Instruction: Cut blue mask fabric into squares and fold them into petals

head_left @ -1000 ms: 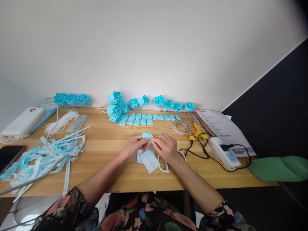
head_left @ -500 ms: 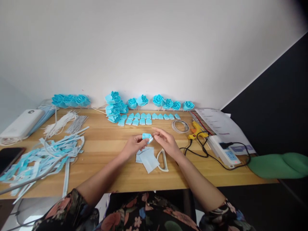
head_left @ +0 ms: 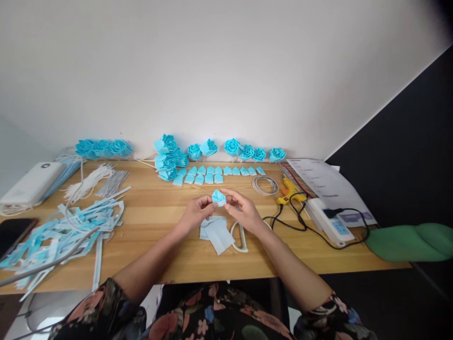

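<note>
Between both hands, above the table, is a small folded blue petal [head_left: 219, 197] of thin fabric, with a pointed top and a paler lower edge. My left hand [head_left: 197, 212] pinches its left side between thumb and fingers. My right hand [head_left: 244, 211] grips its right side, the thumb at the lower edge and the forefinger along the top. Just below lie pale blue fabric pieces [head_left: 219, 236], overlapping. Beside them, partly under my right hand, is a white-framed tool [head_left: 243, 238] with a curved handle. Rows of similar folded petals [head_left: 209, 179] lie farther back.
Blue fabric roses [head_left: 247, 152] stand along the wall. At left are cut strips [head_left: 67, 236], white cords [head_left: 88, 182], a power bank [head_left: 33, 182] and a phone [head_left: 14, 233]. To the right are a wire coil [head_left: 265, 185], a yellow glue gun [head_left: 291, 190] and a power strip [head_left: 332, 226].
The blue piece has turned to show a pointed petal shape facing me. My right hand has closed in from beside it and now grips its right side.
</note>
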### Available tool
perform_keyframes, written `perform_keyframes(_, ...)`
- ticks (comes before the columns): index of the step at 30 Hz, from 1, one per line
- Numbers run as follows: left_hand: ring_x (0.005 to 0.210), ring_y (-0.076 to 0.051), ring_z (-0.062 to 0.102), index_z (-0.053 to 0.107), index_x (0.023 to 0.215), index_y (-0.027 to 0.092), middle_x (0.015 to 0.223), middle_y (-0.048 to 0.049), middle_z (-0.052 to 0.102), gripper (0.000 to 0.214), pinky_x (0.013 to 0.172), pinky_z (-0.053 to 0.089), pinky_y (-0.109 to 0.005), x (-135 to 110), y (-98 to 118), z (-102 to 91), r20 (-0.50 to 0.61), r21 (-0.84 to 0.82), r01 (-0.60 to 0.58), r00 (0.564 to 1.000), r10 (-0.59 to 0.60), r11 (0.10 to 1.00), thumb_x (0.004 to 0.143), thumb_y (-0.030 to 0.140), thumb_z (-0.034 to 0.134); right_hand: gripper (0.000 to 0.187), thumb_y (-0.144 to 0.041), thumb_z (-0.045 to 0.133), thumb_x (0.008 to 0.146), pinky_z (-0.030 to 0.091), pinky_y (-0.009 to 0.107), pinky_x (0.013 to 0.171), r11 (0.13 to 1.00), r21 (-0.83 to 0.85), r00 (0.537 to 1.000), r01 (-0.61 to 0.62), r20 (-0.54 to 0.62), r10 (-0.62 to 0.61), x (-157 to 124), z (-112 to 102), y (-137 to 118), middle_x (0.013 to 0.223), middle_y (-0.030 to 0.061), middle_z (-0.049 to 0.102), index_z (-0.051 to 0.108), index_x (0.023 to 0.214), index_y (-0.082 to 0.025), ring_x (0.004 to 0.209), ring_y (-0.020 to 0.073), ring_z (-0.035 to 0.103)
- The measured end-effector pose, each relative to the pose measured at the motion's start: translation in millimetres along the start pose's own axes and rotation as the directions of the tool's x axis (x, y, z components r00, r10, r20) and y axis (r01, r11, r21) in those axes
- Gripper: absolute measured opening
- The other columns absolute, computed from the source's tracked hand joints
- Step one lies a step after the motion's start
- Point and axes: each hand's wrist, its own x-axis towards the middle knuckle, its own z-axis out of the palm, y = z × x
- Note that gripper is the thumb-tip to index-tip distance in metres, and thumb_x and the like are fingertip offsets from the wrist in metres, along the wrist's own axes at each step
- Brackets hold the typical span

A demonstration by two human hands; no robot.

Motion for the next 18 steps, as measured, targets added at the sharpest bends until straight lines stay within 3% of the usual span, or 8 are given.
perform_keyframes(3,0.049,-0.007,0.041,0.050,0.064,0.016,0.056,0.0046,0.046,0.034,0.050,0.034,-0.021,-1,1,-0.2,0.025,0.006,-0.004,1.000,0.004,1.000,0.071,0.046,0.065,0.043,-0.024,0.058,0.083,0.047,0.028,0.075,1.000,0.007,1.000,-0.006,0.029,0.006,0,-1,-2,0.095,0.0038,0.066,0.059,0.125,-0.021,0.083,0.0153,0.060)
perform_keyframes(6,0.049,-0.007,0.040,0.050,0.063,0.016,0.055,0.0048,0.045,0.035,0.049,0.032,-0.021,-1,0,-0.3,0.056,0.027,-0.012,0.998,0.010,1.000,0.071,0.046,0.065,0.042,-0.025,0.059,0.082,0.047,0.028,0.072,1.000,0.004,1.000,-0.017,0.022,0.017,0,-2,-1,0.089,0.0030,0.067,0.059,0.124,-0.021,0.079,0.0153,0.060)
perform_keyframes(14,0.049,-0.008,0.043,0.057,0.071,0.016,0.058,0.0037,0.051,0.036,0.050,0.036,-0.022,2,-2,-0.8,0.008,0.005,-0.020,1.000,0.020,1.000,0.071,0.051,0.067,0.043,-0.022,0.059,0.081,0.047,0.025,0.067,0.999,-0.042,1.000,-0.004,0.017,0.005,0,-3,-1,0.080,-0.0003,0.066,0.058,0.125,-0.020,0.072,0.0128,0.060)
perform_keyframes(16,0.048,-0.008,0.043,0.057,0.068,0.015,0.056,0.0034,0.051,0.036,0.049,0.036,-0.022,3,-3,-2.0,-0.011,0.000,-0.024,1.000,0.024,1.000,0.070,0.050,0.068,0.040,-0.026,0.058,0.084,0.049,0.026,0.070,1.000,-0.025,0.999,-0.010,-0.039,0.009,2,-13,1,0.082,0.0005,0.068,0.059,0.124,-0.021,0.075,0.0137,0.062)
perform_keyframes(18,0.049,-0.008,0.045,0.057,0.067,0.015,0.056,0.0024,0.053,0.036,0.050,0.037,-0.022,3,-5,-3.7,-0.036,-0.022,-0.028,0.999,0.028,0.999,0.071,0.050,0.067,0.036,-0.032,0.056,0.087,0.051,0.028,0.071,1.000,-0.007,0.985,-0.028,-0.173,0.026,5,-30,6,0.084,0.0025,0.069,0.060,0.121,-0.020,0.078,0.0152,0.064)
